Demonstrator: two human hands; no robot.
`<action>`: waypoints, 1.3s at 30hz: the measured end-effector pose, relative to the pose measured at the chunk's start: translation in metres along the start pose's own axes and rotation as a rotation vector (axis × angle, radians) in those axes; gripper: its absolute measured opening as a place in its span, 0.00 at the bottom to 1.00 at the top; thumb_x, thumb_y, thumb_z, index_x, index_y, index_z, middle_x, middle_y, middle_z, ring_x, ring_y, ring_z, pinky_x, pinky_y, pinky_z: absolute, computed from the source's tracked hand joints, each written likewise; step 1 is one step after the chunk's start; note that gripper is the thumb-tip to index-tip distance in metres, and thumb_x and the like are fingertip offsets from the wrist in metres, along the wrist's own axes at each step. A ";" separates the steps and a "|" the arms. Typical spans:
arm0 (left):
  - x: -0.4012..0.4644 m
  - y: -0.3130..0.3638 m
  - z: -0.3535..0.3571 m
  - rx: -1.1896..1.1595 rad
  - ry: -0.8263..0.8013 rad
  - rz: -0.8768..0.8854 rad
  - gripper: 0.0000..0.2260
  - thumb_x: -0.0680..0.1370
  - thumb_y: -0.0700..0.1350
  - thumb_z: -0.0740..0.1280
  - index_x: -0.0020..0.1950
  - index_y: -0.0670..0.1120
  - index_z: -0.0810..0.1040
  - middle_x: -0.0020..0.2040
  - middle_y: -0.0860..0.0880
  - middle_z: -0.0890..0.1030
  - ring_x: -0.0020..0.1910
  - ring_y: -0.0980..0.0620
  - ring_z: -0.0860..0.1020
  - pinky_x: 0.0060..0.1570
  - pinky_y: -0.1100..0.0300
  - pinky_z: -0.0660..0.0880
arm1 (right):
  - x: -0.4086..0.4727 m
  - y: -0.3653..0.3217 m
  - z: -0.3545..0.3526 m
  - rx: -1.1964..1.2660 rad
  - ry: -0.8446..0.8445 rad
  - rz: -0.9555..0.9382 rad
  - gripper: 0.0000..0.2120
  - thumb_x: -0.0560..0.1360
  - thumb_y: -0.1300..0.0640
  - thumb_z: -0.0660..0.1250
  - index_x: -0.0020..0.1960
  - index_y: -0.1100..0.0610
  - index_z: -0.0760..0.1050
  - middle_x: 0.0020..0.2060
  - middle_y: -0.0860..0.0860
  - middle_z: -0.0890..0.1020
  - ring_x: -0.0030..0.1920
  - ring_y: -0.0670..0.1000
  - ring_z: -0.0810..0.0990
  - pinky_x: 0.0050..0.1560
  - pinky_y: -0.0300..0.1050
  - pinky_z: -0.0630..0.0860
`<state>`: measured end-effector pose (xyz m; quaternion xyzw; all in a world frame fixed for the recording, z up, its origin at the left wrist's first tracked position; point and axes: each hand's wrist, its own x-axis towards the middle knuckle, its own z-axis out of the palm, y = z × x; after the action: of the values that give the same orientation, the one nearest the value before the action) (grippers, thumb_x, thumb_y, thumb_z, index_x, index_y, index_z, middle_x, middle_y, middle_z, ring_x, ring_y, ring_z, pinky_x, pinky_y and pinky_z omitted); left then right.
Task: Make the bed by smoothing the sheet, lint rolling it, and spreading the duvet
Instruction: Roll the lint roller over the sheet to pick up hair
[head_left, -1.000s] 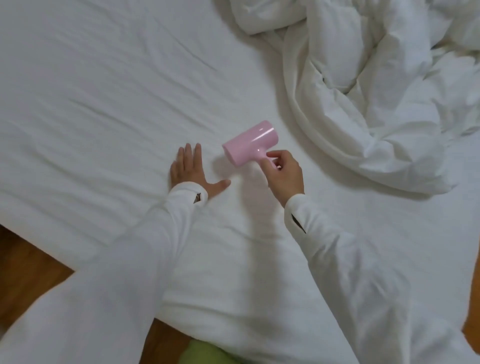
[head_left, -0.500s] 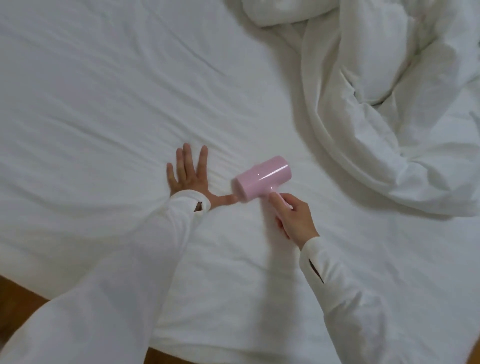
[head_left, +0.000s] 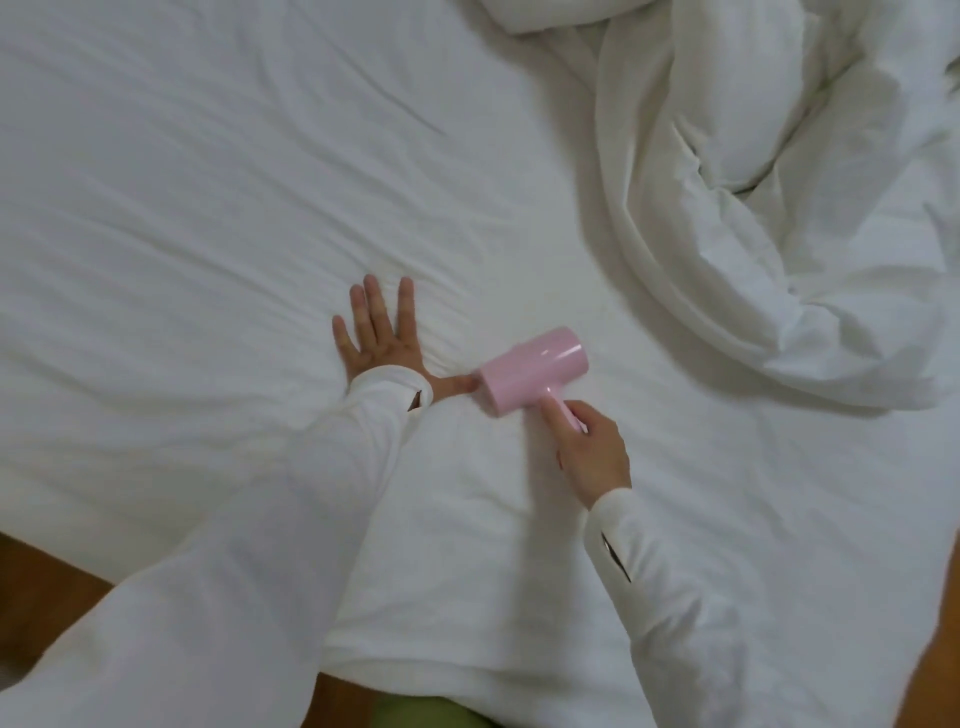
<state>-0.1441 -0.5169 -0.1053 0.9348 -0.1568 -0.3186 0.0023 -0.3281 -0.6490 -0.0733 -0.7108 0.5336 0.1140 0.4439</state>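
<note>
A wrinkled white sheet (head_left: 218, 197) covers the bed. My left hand (head_left: 376, 335) lies flat on it with fingers spread, the thumb stretched right toward the roller. A pink lint roller (head_left: 532, 371) rests on the sheet just right of that thumb. My right hand (head_left: 589, 449) grips its short pink handle from below. The white duvet (head_left: 779, 208) lies bunched in a heap at the upper right, apart from both hands.
The bed's near edge runs along the bottom, with brown wooden floor (head_left: 36, 566) below it at the left and far right. A green object (head_left: 415, 714) peeks out at the bottom centre. Both arms wear white sleeves.
The lint roller and my right hand have come down toward the near edge and now sit beside the left thumb. My left hand's fingers have spread wider.
</note>
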 end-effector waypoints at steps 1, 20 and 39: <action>-0.004 0.002 0.002 -0.008 0.002 -0.003 0.64 0.53 0.80 0.61 0.70 0.56 0.23 0.72 0.45 0.25 0.72 0.47 0.26 0.69 0.42 0.31 | -0.006 0.008 -0.004 0.008 0.001 0.019 0.20 0.70 0.29 0.62 0.44 0.44 0.79 0.30 0.45 0.78 0.36 0.51 0.78 0.39 0.45 0.72; -0.222 0.020 0.108 -0.214 -0.333 0.080 0.36 0.77 0.59 0.63 0.78 0.53 0.47 0.78 0.54 0.40 0.77 0.54 0.43 0.74 0.59 0.47 | -0.112 0.141 -0.067 -0.031 -0.023 0.138 0.21 0.72 0.31 0.60 0.41 0.47 0.78 0.38 0.49 0.82 0.40 0.51 0.80 0.48 0.47 0.76; -0.381 0.102 0.211 -0.509 -0.333 0.052 0.28 0.80 0.47 0.60 0.77 0.50 0.54 0.76 0.48 0.57 0.74 0.49 0.60 0.71 0.59 0.58 | -0.205 0.279 -0.119 -0.135 -0.043 0.152 0.21 0.73 0.31 0.58 0.40 0.47 0.77 0.38 0.49 0.81 0.40 0.52 0.79 0.41 0.45 0.73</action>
<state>-0.5846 -0.4811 -0.0366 0.8349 -0.0938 -0.4962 0.2189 -0.6885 -0.6143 -0.0161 -0.6939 0.5675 0.1983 0.3965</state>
